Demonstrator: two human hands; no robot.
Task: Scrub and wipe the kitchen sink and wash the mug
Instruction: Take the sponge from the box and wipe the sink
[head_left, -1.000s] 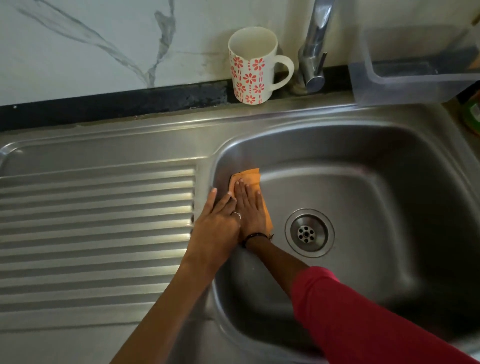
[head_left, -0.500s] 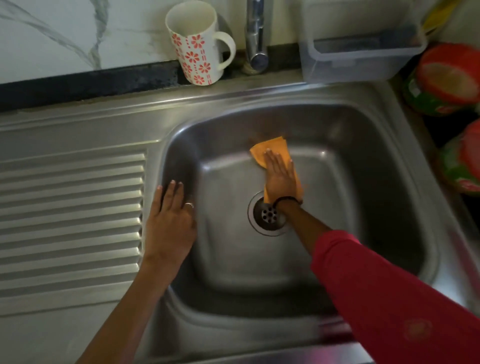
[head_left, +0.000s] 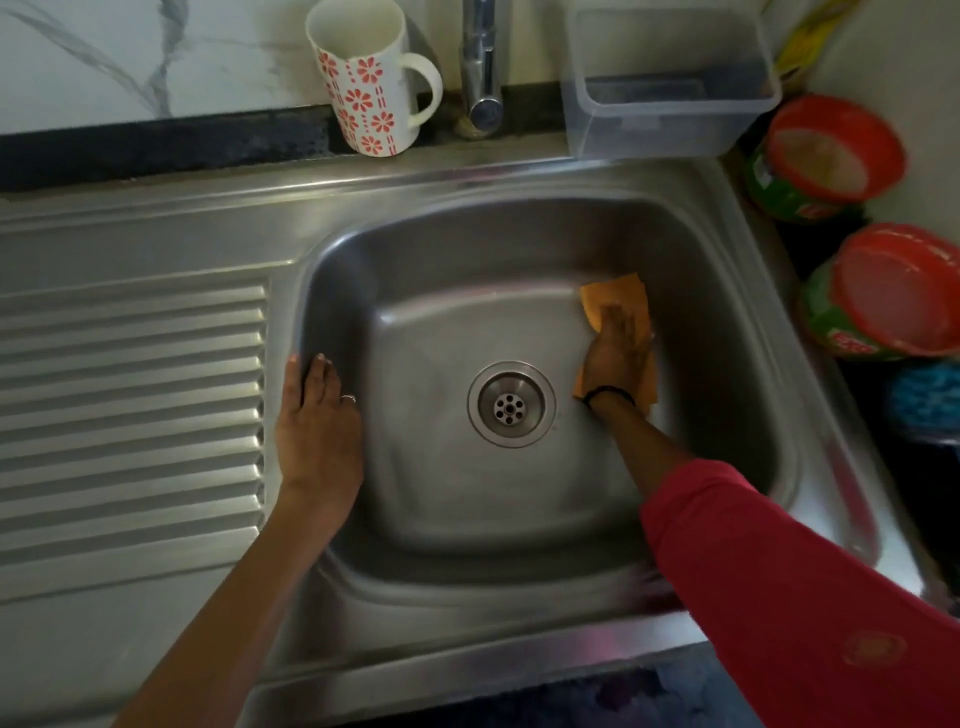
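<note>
The steel sink (head_left: 447, 244) fills the middle of the view, its drain (head_left: 510, 404) in the basin floor. My right hand (head_left: 617, 353) lies flat with straight fingers on an orange cloth (head_left: 615, 297), pressing it against the basin floor right of the drain. My left hand (head_left: 317, 415) rests flat on the sink's left rim, fingers straight, holding nothing. A white mug with red flowers (head_left: 370, 78) stands upright on the ledge behind the sink, left of the tap (head_left: 483, 67).
A ribbed steel drainboard (head_left: 130, 415) lies to the left. A clear plastic tub (head_left: 670, 83) sits behind the sink at the right. Two red-lidded green containers (head_left: 826, 161) (head_left: 888, 296) and a blue scrubber (head_left: 924, 400) crowd the right counter.
My right hand has slid the orange cloth from the basin's left wall, past the drain, to its right side. My left hand stayed on the left rim. The view shifted right.
</note>
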